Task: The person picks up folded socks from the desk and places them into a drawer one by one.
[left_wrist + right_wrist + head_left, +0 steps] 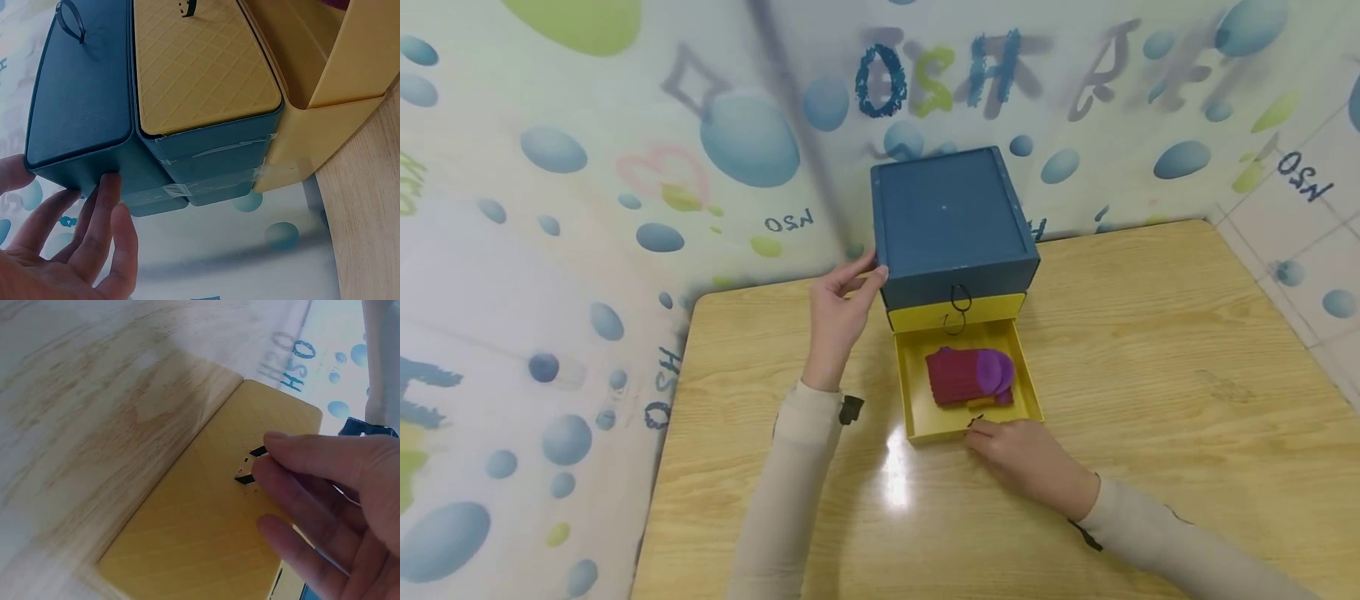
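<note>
A small drawer cabinet with a blue top stands on the table, its bottom yellow drawer pulled out. In that drawer lies a dark red ribbed bundle with round purple pieces at its right end. At the drawer's front, my right hand pinches the black loop pull between thumb and fingers. My left hand rests its fingertips against the cabinet's upper left side, the thumb at the front corner; its fingers are fairly straight.
Above the pulled-out drawer sit a shut yellow drawer and a blue one, each with a black loop. Clear tape runs along the cabinet's side. Behind the wooden table rises a wall with blue spots.
</note>
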